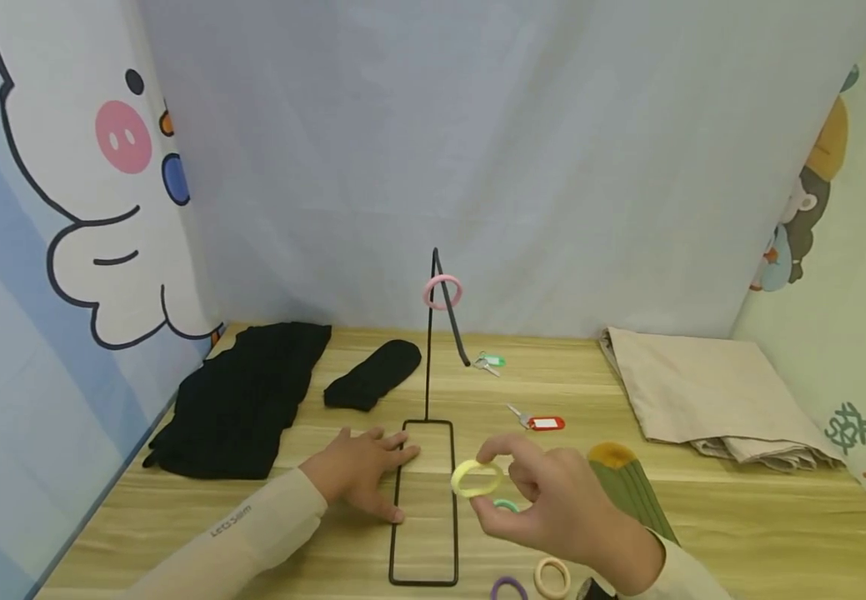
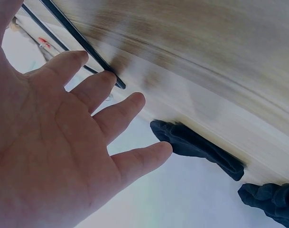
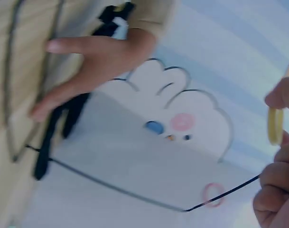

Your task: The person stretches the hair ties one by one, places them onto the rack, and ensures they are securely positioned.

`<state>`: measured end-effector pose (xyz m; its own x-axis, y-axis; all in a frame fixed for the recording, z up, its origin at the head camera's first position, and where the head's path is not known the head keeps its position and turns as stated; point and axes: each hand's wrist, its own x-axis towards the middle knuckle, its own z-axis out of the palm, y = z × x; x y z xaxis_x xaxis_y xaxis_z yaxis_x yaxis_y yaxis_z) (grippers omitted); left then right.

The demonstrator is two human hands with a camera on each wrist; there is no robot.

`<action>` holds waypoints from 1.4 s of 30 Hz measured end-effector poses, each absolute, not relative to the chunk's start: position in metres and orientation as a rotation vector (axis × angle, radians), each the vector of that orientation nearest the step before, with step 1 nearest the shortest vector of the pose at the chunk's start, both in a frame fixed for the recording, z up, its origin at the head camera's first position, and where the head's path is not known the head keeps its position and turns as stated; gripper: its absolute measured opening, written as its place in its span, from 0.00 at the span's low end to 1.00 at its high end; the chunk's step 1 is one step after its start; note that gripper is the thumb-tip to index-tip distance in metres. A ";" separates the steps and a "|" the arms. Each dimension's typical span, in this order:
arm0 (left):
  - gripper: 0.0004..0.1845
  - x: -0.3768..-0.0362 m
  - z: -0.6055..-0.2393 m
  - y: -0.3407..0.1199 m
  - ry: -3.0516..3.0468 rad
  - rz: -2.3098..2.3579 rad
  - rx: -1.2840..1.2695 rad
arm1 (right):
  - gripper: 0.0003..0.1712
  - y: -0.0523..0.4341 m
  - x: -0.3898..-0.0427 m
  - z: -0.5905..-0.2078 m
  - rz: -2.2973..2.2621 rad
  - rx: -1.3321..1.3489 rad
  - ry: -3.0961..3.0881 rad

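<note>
Head view: right hand (image 1: 568,508) pinches yellow ring (image 1: 477,478) above stand base (image 1: 424,575).

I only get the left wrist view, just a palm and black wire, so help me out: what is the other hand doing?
Observer: The right hand pinches a yellow hair tie above the table.
Operator: Is anything on the stand already?
Observer: Yes, a pink hair tie hangs on the angled arm of the wire stand.
Operator: Any more ties around?
Observer: A purple tie and a beige tie lie on the table near the right wrist.
</note>
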<state>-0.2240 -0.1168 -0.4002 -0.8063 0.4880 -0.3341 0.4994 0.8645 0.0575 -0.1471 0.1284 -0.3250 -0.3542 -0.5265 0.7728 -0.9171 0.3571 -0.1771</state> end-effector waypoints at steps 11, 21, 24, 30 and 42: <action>0.50 -0.224 -0.399 -0.117 2.701 -0.060 0.737 | 0.18 0.099 -0.176 -0.256 0.698 1.147 -1.539; 0.50 -0.226 -0.402 -0.117 2.694 -0.058 0.728 | 0.25 0.093 -0.242 -0.268 0.674 0.899 -1.979; 0.49 -0.226 -0.403 -0.117 2.695 -0.054 0.738 | 0.25 0.099 -0.248 -0.281 0.720 0.837 -2.080; 0.50 -0.224 -0.401 -0.116 2.700 -0.076 0.726 | 0.26 0.118 -0.242 -0.319 0.809 0.731 -2.328; 0.50 -0.227 -0.406 -0.119 2.692 -0.069 0.728 | 0.25 0.180 -0.221 -0.391 1.020 0.585 -2.862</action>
